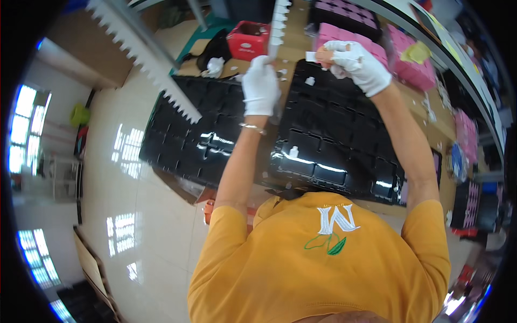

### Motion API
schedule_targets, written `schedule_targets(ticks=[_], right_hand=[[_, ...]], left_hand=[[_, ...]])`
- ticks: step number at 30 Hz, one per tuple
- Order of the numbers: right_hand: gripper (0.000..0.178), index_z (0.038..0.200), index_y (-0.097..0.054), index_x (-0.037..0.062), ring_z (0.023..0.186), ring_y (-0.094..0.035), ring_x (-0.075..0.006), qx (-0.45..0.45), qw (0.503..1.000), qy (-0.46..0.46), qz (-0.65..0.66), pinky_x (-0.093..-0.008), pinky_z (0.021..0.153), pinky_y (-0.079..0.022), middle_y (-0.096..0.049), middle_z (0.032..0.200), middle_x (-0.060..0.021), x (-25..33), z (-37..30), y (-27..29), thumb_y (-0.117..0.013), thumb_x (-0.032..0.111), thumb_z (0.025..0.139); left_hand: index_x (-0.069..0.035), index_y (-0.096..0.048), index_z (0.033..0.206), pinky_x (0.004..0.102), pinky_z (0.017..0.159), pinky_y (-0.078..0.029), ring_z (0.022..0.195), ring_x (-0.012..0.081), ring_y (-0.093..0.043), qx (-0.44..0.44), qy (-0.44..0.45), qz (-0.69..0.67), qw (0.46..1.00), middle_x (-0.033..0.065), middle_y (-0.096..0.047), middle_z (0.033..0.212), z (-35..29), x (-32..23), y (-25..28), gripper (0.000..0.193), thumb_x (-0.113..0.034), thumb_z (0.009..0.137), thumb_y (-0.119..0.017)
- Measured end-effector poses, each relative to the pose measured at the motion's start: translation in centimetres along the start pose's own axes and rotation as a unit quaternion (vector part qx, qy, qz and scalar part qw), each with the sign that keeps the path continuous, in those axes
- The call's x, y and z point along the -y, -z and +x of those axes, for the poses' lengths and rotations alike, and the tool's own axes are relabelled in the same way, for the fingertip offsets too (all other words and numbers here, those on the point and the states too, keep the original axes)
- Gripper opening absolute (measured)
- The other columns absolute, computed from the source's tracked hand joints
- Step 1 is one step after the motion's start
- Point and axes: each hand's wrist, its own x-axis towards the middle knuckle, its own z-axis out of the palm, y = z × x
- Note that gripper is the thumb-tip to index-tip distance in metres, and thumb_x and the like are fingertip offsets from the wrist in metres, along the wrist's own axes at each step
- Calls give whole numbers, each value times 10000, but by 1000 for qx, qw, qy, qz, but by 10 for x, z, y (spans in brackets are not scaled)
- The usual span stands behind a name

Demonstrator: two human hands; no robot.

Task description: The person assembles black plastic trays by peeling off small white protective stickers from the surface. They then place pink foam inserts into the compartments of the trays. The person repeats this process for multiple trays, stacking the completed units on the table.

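My left hand (260,85), in a white glove, grips the lower end of a long white strip (279,24) with notched edges that runs up and away from me. My right hand (356,63), also in a white glove with bare fingertips, pinches a small white piece (312,56) just right of the strip. Both hands hover over two glossy black moulded trays, the left tray (194,134) and the right tray (334,129), lying side by side on the workbench. A few small white pieces (293,152) sit in the right tray's pockets.
Pink moulded trays (414,67) are stacked at the far right, with a dark one (344,13) behind. A red box (249,40) and dark bag (215,48) stand beyond the trays. A second white toothed strip (145,54) slants at upper left. Shiny tiled floor (124,204) lies left.
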Motion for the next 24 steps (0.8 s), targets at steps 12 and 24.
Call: schedule_targets(ticks=[12, 24], right_hand=[[136, 760, -605, -4, 761, -619, -290, 28, 855, -100, -508, -369, 694, -465, -555, 794, -119, -88, -146, 173, -715, 70, 731], [123, 807, -635, 53, 789, -629, -324, -19, 789, -199, -581, -416, 699, -490, -616, 832, -125, -103, -117, 148, -712, 139, 763]], left_hand=[[-6, -664, 1036, 172, 416, -364, 489, 21, -483, 82, 223, -236, 942, 21, -657, 746, 11, -56, -11, 217, -208, 977, -612], [-9, -677, 1028, 175, 413, -377, 502, 27, -494, 91, 233, -213, 944, 15, -656, 748, 9, -58, -7, 216, -205, 979, -603]])
